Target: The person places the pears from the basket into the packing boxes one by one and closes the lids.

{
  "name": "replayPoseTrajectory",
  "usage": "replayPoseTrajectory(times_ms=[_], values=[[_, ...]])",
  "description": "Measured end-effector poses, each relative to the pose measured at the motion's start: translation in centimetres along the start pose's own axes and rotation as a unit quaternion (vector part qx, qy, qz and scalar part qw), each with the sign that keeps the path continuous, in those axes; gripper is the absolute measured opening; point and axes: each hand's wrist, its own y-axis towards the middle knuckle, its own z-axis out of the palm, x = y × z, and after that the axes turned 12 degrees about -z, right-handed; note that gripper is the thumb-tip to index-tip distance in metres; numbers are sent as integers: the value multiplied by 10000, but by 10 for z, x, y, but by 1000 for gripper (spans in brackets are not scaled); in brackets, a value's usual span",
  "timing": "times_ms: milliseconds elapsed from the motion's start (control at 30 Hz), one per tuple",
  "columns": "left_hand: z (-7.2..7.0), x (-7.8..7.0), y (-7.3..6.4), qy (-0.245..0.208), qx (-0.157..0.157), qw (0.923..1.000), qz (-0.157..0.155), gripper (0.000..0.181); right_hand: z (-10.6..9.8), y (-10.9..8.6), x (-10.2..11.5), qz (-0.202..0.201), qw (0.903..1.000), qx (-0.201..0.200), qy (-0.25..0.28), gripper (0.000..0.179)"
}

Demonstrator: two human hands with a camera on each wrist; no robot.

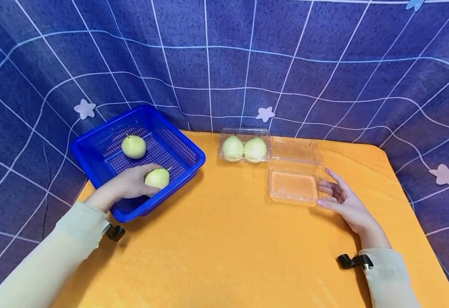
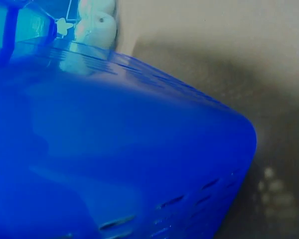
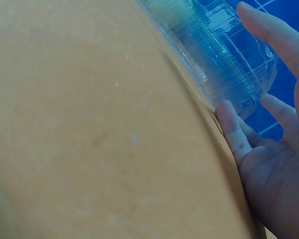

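Observation:
Inside the blue basket (image 1: 174,141), my left hand (image 1: 134,182) grips a yellow-green pear (image 1: 157,178) with its stem up, near the basket's front wall. Behind it, a second pear (image 1: 134,147) lies on the basket floor. The basket wall (image 2: 114,144) fills most of the left wrist view, hiding the hand and fruit there. At the right, my right hand (image 1: 347,203) has its fingers spread, with the fingertips right at the right edge of a clear plastic clamshell box (image 1: 293,186). This box stands with its lid (image 1: 295,149) laid back and no fruit in it.
Beside the open lid, a shut clear box (image 1: 244,133) with two pears (image 1: 233,148) stands at the back of the orange-covered table (image 1: 224,244). A blue grid-patterned curtain (image 1: 224,64) hangs close behind and along both sides.

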Motion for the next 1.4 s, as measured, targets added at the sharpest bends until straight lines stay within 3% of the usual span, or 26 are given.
replayPoseTrajectory(times_ms=[233, 467, 867, 1400], values=[[-7, -2, 1, 42, -444, 9987, -264, 81, 1, 0, 2, 0, 10000, 24, -28, 94], [-16, -3, -1, -2, -657, 9970, -399, 85, 1, 1, 0, 22, 10000, 30, -75, 93], [-23, -7, -12, -701, -1172, 9878, -744, 87, 0, 1, -1, 33, 9996, -2, -279, 96], [-26, -10, -19, -1451, -1617, 9738, -666, 86, -1, 0, -3, -35, 9999, -8, -98, 97]])
